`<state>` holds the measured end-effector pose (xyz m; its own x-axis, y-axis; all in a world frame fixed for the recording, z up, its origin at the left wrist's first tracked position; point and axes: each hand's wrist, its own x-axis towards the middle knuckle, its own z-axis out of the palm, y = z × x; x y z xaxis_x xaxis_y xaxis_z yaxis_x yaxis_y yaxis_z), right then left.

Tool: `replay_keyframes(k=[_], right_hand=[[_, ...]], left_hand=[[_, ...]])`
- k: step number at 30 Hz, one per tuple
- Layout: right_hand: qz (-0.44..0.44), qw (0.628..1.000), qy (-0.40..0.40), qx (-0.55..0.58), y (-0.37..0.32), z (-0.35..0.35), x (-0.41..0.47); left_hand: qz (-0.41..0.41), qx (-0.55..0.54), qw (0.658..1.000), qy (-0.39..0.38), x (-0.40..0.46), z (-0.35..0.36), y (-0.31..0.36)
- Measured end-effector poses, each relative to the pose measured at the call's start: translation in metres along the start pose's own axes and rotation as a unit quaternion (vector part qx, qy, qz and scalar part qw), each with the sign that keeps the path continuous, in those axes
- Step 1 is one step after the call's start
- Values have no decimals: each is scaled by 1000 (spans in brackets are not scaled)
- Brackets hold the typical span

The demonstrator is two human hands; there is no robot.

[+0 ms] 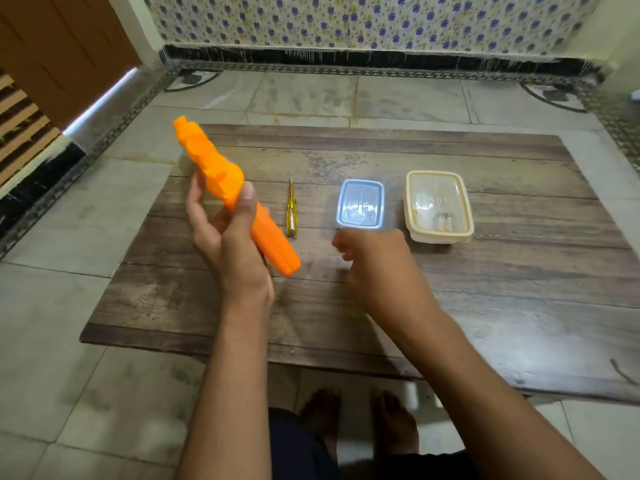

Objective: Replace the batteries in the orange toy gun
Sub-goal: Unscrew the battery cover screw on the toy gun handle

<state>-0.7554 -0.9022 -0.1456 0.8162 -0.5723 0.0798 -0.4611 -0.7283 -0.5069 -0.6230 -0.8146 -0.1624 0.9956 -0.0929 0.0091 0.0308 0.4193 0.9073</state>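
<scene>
Gripping orange toy gun [221, 181] in left hand [228, 244], right hand [372, 252] blurred, grip unclear

Orange toy gun [221, 174] tilted above table, batteries [444, 222] in cream container

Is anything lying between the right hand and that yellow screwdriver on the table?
Nothing visible does. The right hand hovers over bare table, and the screwdriver lies just to its left, beside the orange toy gun held in the left hand.
</scene>
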Motion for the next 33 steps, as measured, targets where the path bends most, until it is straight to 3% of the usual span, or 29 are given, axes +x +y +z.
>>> replay_keyframes(k=[2,5,16,23,33], right_hand=[[-7,991,-48,-123,0,-12,-7],[-12,982,-76,-173,4,-20,-14],[-38,979,-109,-168,20,-12,-6],[-41,970,-182,-158,25,-9,5],[-19,977,-192,-90,40,-14,3]], left_hand=[[-20,-61,998,14,-3,-1,0],[-38,-139,989,16,-8,-6,0],[-96,-213,969,77,-8,-9,-10],[-171,-220,954,113,-7,-10,0],[-176,-202,956,119,-9,-6,3]])
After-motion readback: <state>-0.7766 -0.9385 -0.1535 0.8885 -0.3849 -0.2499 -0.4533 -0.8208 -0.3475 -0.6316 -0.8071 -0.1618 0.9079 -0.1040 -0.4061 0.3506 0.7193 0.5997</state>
